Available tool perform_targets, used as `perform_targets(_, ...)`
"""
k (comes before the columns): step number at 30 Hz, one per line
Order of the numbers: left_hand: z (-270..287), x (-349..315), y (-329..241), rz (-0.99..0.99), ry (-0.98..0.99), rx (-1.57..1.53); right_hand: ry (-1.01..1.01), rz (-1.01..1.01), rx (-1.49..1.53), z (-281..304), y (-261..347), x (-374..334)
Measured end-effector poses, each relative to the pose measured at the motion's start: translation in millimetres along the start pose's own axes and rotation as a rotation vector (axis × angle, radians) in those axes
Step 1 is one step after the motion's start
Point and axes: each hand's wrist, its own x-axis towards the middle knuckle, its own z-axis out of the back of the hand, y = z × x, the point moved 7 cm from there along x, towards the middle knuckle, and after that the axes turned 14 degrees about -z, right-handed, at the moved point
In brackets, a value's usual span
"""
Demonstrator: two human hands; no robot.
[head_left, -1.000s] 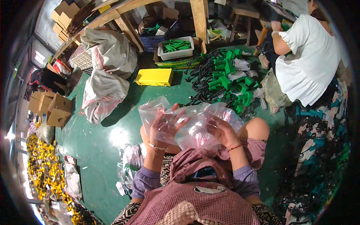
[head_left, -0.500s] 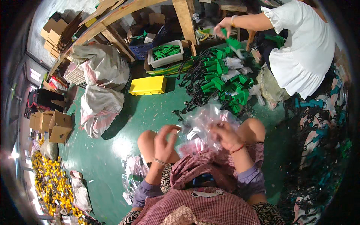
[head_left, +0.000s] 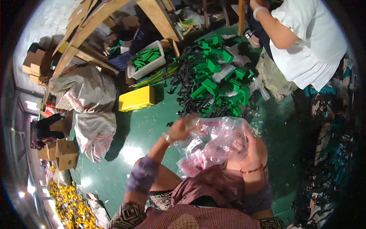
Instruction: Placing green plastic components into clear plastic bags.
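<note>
A clear plastic bag [head_left: 219, 128] is spread between my two hands above my lap. At its upper left corner, my left hand [head_left: 182, 128] pinches the edge, its fingertips a little blurred. My right hand [head_left: 252, 150] grips the bag's right side, and some of its fingers show through the film. More clear bags with pink on them [head_left: 194, 162] lie under it on my checked apron [head_left: 207, 187].
Ahead lies a heap of green plastic parts [head_left: 213, 86] with black cords. Left of it are a yellow box [head_left: 136, 98], a white bin of green pieces [head_left: 146, 59] and stuffed sacks [head_left: 95, 131]. A person in white [head_left: 305, 49] sits at the far right.
My left hand has moved right and up to the bag's edge, and the bag is now stretched wider. The co-worker's arm has drawn back from the green heap. My view has shifted.
</note>
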Motion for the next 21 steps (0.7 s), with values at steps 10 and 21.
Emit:
perform_targets(10,24.8,167.6,233.6,0.413,0.101,0.349,-0.413,-0.023,0.185,-46.5,13.4,-24.8)
perform_targets(21,127.4,-112.5,-80.5,0.356,-0.321,0.207,0.258,0.235,0.083,-17.9,11.6,-13.9)
